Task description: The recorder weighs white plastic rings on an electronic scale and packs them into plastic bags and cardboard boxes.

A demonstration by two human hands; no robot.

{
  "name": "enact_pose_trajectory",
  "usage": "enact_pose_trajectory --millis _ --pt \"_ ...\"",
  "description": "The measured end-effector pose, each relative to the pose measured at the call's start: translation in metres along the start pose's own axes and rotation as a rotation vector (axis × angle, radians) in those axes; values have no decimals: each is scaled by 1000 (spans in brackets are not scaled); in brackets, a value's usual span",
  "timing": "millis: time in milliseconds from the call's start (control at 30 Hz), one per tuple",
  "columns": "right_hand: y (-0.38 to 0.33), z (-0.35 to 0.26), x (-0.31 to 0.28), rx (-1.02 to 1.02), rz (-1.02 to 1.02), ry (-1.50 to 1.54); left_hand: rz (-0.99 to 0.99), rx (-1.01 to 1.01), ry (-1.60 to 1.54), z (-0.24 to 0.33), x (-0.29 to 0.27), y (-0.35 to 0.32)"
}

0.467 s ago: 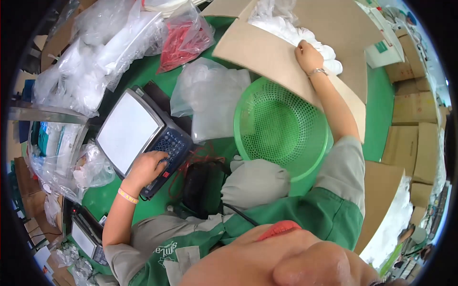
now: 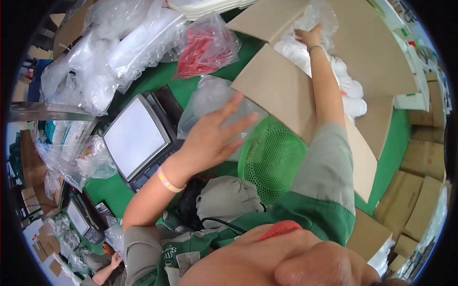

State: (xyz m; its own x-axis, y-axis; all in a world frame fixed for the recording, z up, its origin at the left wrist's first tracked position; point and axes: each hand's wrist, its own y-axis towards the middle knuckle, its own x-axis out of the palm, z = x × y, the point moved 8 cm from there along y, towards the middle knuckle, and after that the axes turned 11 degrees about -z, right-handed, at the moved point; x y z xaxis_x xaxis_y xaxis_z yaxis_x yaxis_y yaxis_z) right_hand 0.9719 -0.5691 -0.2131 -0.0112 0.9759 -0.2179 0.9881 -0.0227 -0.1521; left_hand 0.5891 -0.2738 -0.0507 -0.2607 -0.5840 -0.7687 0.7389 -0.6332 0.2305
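The left hand point(image 2: 210, 138) hangs in mid-frame with its fingers point(image 2: 241, 125) spread wide and empty, palm turned toward a clear plastic bag point(image 2: 207, 102) lying just beyond it and beside the rim of a green mesh basket point(image 2: 273, 159). At the top of the frame the right hand point(image 2: 310, 37) reaches into an open cardboard box point(image 2: 286, 95); its fingers are buried among the white bagged items point(image 2: 346, 88) and thin plastic there, so I cannot tell whether they pinch anything or merely rest. Outward from the left hand, a grey screened scale point(image 2: 136, 136) sits at centre left on the green bench point(image 2: 160, 76), with a bag of red pieces point(image 2: 202, 52) and a heap of clear bags point(image 2: 102, 57) toward the upper left. The likeliest slip, as I judge it, is the slick bag sliding from the open left hand if it closes on loose film alone. With the right arm stretched far over the box flap, the forearm could also press the flap down or drag white items out over the edge. The basket stands tilted near the body, so a nudge from either arm may tip it.
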Motion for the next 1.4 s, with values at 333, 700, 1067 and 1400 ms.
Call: enact_pose_trajectory --millis 333,700,1067,1400 --pt "-47 -87 -44 -399 459 -1608 -181 -116 122 -11 60 14" --pt "-322 -233 87 -675 -632 -747 184 -279 -1100 -49 60 20" --pt "-151 -44 -83 -64 -338 -1212 38 -203 615 -49 111 11" --pt "-111 98 -85 118 -595 -966 -139 -210 42 -93 120 0"
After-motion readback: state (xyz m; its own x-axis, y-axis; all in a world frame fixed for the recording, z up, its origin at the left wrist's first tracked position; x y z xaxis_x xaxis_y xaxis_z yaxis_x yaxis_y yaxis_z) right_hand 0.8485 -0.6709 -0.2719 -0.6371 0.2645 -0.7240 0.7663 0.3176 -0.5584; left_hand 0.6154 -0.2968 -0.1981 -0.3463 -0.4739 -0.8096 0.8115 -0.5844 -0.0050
